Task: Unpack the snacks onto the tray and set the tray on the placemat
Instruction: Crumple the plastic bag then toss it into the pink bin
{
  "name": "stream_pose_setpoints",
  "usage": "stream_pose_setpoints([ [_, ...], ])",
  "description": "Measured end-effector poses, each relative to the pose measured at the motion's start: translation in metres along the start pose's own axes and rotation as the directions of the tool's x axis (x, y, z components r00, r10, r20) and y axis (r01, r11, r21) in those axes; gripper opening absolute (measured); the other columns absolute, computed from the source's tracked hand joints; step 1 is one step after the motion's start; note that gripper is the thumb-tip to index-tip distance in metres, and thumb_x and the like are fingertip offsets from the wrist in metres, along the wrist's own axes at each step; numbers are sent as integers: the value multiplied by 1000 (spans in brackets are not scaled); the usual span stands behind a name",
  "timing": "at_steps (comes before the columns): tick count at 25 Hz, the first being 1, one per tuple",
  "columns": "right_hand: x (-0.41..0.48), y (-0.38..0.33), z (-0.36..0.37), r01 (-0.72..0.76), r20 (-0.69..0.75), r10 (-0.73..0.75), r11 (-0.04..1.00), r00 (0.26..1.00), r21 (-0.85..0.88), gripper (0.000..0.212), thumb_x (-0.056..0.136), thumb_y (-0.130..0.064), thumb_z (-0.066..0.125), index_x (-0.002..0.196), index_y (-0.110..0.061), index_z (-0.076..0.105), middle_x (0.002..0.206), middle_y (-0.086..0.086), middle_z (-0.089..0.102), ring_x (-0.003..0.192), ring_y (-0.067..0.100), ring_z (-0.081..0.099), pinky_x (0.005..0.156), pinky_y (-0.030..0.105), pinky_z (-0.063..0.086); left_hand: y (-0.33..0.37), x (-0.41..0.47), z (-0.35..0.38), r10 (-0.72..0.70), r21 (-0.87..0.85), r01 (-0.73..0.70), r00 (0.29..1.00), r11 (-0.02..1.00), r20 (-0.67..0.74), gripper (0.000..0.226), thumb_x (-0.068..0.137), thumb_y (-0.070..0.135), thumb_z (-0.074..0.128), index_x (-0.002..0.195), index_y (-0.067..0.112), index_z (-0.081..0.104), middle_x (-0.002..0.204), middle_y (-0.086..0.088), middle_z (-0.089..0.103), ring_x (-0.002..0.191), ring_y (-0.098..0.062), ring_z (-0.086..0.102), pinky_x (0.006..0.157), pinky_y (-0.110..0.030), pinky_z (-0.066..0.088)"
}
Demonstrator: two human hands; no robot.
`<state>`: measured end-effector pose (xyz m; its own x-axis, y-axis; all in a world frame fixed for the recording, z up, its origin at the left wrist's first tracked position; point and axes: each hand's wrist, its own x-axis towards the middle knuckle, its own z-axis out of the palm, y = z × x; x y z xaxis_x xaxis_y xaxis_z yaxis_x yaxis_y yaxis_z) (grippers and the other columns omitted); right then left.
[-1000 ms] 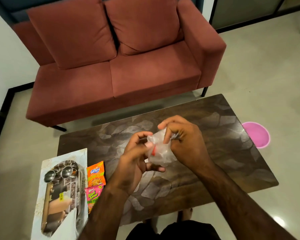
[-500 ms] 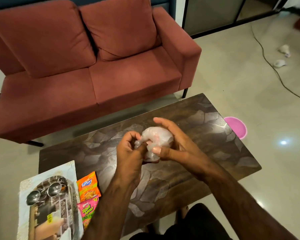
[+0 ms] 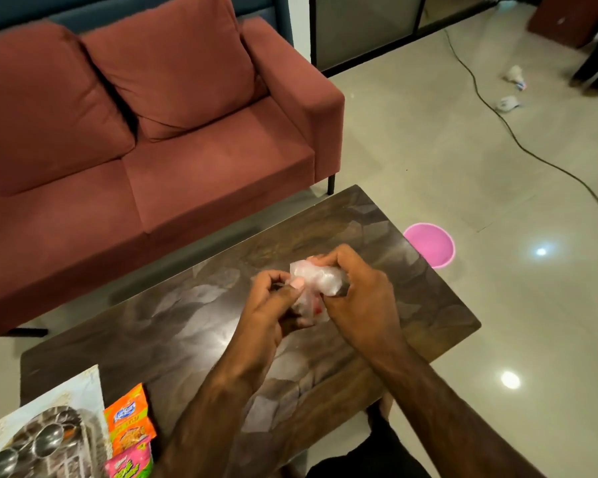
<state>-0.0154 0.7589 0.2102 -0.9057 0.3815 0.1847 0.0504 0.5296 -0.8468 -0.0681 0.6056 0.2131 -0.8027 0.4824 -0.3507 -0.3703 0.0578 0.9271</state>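
I see one red sofa (image 3: pixel 159 132) with two back cushions, and in front of it one dark wooden table (image 3: pixel 187 322). At its near left corner lies one placemat (image 3: pixel 42 401) carrying a metal tray (image 3: pixel 32 443); two snack packets (image 3: pixel 128 422) lie just beside it. One pink bowl (image 3: pixel 432 244) sits on the floor. Above the table, my left hand (image 3: pixel 273 305) and right hand (image 3: pixel 359 298) both clutch one crumpled clear plastic bag (image 3: pixel 316 282).

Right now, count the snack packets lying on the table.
2, both at the table's near-left corner beside the tray: an orange packet and a pink packet just below it, cut off by the frame edge. More may lie out of view.
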Motion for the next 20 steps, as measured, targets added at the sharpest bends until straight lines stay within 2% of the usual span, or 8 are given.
stream_pose_setpoints([
  [3, 36, 42, -43, 65, 33, -63, 996, 997, -68, 25, 92, -38, 72, 108, -20, 69, 109, -8, 79, 94, 10, 77, 76, 33, 67, 5, 44, 62, -6, -23, 5, 999, 1000, -47, 48, 82, 40, 78, 117, 14, 56, 116, -14, 71, 103, -29, 73, 79, -40, 61],
  [5, 59, 76, -72, 30, 111, -28, 999, 993, -21, 29, 89, -19, 75, 118, -17, 71, 125, -5, 75, 112, 11, 73, 93, 34, 64, 2, 80, 103, -43, -107, 33, 995, 994, -89, 47, 82, 24, 79, 120, 11, 56, 116, -15, 72, 102, -33, 73, 72, -41, 61],
  [7, 74, 103, -96, -62, 171, 39, 989, 984, 131, 46, 84, -2, 72, 128, -15, 71, 141, -3, 66, 131, 10, 63, 111, 28, 55, 1, 111, 131, -76, -173, 54, 990, 983, -121, 49, 77, 10, 79, 121, 12, 57, 116, -15, 72, 103, -35, 73, 68, -42, 61],
  [10, 88, 144, -132, -301, 241, 224, 884, 945, 358, 56, 94, -19, 78, 145, -25, 58, 149, -7, 57, 135, 7, 58, 108, 22, 56, -8, 156, 172, -121, -228, 77, 975, 971, -189, 55, 72, 7, 76, 122, 14, 56, 120, -16, 70, 103, -38, 72, 65, -40, 61],
  [13, 97, 179, -148, -453, 191, 411, 825, 891, 337, 64, 95, -37, 76, 152, -34, 49, 149, -16, 56, 132, 5, 59, 108, 22, 57, -20, 194, 213, -184, -248, 143, 971, 958, -152, 52, 76, 3, 74, 123, 17, 57, 121, -14, 70, 104, -35, 72, 68, -40, 61],
  [16, 105, 211, -157, -486, 29, 498, 828, 866, 280, 57, 95, -42, 75, 145, -44, 49, 133, -37, 55, 118, -11, 59, 94, 1, 51, -28, 224, 247, -251, -88, 250, 968, 964, -2, 49, 87, 8, 72, 130, 24, 56, 124, -6, 70, 108, -28, 72, 75, -39, 62],
  [17, 108, 227, -162, -505, -47, 531, 826, 846, 252, 55, 95, -38, 76, 143, -45, 49, 132, -36, 56, 116, -9, 61, 94, 4, 53, -30, 233, 256, -275, 30, 274, 960, 961, 58, 51, 88, 14, 73, 133, 30, 54, 126, -1, 69, 110, -23, 71, 75, -37, 62],
  [20, 119, 286, -179, -603, -248, 630, 777, 736, 184, 56, 93, -26, 80, 138, -31, 48, 138, -7, 66, 116, 17, 72, 93, 31, 65, -39, 246, 259, -325, 356, 265, 938, 896, 119, 54, 92, 23, 68, 135, 47, 47, 125, 20, 61, 111, -5, 64, 71, -22, 58],
])
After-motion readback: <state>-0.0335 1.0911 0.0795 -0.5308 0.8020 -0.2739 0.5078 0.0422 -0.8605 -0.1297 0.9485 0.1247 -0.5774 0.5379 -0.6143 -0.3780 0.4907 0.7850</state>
